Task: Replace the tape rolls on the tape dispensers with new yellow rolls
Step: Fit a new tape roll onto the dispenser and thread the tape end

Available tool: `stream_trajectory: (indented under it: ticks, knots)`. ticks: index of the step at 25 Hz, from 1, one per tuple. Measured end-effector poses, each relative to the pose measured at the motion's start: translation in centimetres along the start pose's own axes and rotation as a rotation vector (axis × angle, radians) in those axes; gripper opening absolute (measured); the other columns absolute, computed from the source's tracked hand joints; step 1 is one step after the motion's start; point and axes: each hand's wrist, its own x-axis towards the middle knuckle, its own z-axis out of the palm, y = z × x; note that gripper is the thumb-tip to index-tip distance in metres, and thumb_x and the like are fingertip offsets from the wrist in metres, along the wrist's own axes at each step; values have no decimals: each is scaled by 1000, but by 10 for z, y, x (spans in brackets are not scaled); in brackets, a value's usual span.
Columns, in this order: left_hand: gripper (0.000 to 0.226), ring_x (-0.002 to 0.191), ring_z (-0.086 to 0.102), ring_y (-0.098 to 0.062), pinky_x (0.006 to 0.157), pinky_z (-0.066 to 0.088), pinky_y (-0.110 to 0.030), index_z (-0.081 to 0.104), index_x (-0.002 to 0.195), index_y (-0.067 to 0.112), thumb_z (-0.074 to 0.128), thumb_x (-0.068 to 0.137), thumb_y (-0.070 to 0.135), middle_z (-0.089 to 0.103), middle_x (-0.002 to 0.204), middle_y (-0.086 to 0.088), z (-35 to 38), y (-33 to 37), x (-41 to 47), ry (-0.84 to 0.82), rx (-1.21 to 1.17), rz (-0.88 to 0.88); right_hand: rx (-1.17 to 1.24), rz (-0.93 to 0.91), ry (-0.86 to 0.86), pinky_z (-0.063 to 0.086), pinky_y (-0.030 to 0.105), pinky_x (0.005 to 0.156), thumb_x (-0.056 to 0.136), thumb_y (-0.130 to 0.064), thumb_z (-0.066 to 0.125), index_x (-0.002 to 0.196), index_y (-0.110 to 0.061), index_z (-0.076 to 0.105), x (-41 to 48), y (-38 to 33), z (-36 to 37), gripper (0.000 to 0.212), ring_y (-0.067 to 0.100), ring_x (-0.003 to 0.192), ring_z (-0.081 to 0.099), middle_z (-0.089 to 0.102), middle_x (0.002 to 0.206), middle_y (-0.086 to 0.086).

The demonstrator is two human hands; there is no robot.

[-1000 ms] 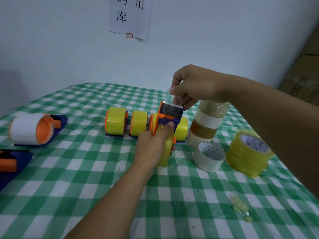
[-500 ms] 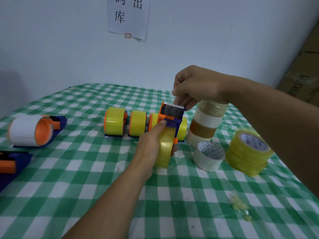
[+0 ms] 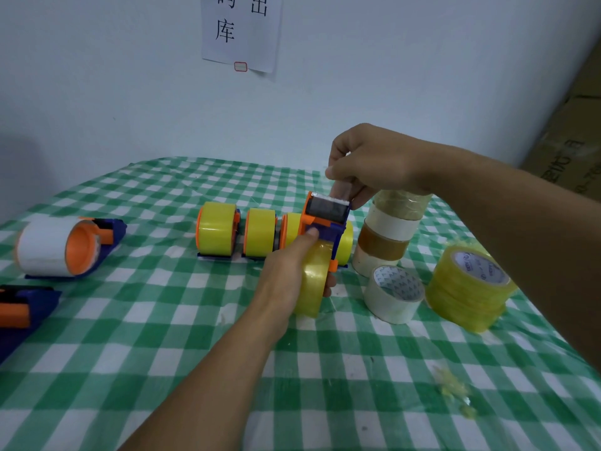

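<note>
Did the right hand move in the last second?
No: right hand still pinches tape above the held dispenser, same place beside the stack of rolls.

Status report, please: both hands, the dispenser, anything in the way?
Left hand grips dispenser and its yellow roll. Right hand pinches tape end at its top. Stacked rolls stand close at right.

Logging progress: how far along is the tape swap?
Done: three back-row dispensers carry yellow rolls. In hand: the left hand grips a fourth dispenser, yellow-loaded, while the right hand pinches its tape end above the roller. Left: the white-roll dispenser, likely also the left-edge dispenser.
</note>
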Motion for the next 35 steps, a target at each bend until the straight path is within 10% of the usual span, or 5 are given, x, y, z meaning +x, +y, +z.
stream_trajectory:
  ticks: [14,28,32,35]
  knots:
    - [20,67,68,-28,70,54,-40,73,93,7,70,89,26,73,77,-14,-1,0,-3,-46,101,71,41,-3,-70,62,45,84,105,-13,48,95,-4,55,-1,6,-12,16,30,84,77,78,88,16]
    - [78,99,70,-37,94,53,-49,78,107,9,30,96,69,75,106,-19,-4,2,3,-115,-67,-83,96,-40,-73,62,42,80,101,-7,51,94,-5,57,-11,2,-23,9,31,92,75,77,93,18]
    - [34,76,66,-25,67,52,-34,73,91,5,45,103,20,75,86,-13,-7,1,6,184,6,51,116,-69,-49,63,41,79,101,-8,51,95,-3,57,-18,-1,-33,10,31,93,75,77,94,17]
    - [29,96,66,-18,74,54,-30,69,109,13,53,92,-3,72,110,-8,-12,3,9,255,124,162,119,-95,-48,62,43,82,101,-8,51,98,-4,56,-23,-6,-39,7,30,94,75,78,95,16]
